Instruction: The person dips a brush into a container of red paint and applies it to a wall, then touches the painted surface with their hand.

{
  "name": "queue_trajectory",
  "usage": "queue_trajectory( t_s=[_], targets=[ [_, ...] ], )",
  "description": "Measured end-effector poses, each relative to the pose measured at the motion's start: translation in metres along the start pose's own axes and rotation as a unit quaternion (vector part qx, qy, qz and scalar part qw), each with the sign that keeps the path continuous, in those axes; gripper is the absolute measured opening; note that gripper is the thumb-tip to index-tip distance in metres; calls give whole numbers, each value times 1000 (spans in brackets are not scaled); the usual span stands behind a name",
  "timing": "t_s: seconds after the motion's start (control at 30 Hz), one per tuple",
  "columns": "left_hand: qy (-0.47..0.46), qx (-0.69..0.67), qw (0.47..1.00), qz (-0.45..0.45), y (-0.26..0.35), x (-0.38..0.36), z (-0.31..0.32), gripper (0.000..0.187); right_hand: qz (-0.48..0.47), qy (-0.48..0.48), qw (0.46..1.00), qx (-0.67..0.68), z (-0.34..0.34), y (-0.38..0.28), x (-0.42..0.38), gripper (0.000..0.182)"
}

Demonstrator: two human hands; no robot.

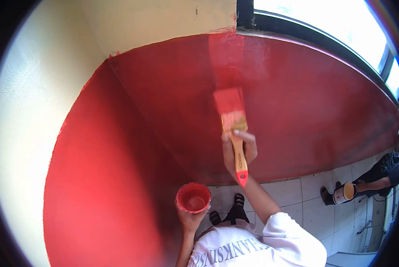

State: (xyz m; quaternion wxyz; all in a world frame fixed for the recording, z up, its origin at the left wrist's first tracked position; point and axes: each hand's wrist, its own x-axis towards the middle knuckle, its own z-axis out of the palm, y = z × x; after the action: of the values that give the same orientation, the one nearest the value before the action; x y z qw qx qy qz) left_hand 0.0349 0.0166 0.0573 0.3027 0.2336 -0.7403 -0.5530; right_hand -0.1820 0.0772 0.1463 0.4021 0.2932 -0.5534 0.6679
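My right hand (240, 147) is closed around the wooden handle of a wide paintbrush (239, 153), thumb near the metal band. Red paint coats the bristles, which point up toward the red wall (164, 98). Just above the bristles runs a fresher, brighter stripe of paint (226, 53) that reaches the wall's upper edge. Low and to the left, my left hand (191, 218) holds up a small paint cup (193, 198) from below. Red paint covers its rim and inside, with some lying at the bottom.
A cream wall (44, 89) meets the red paint at left and top. A dark-framed window (315, 31) is at upper right. Another person (381, 178) stands at far right on the white tiled floor (288, 193), holding a bucket (344, 193).
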Motion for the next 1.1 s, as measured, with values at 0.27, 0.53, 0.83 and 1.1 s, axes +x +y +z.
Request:
queue_trajectory(
  t_s=[0.27,0.53,0.83,1.1],
  targets=[
    [-16,-13,1000,-3,-2,7,2,91,-57,76,993,75,44,9,85,26],
    [-4,-23,1000,-4,-3,6,1,90,-27,85,990,106,56,19,91,27],
    [5,-55,998,22,1,6,2,84,22,94,993,74,66,29,72,23],
    [-29,-83,996,-24,-19,1,-4,89,52,98,988,106,62,31,46,22]
  ],
)
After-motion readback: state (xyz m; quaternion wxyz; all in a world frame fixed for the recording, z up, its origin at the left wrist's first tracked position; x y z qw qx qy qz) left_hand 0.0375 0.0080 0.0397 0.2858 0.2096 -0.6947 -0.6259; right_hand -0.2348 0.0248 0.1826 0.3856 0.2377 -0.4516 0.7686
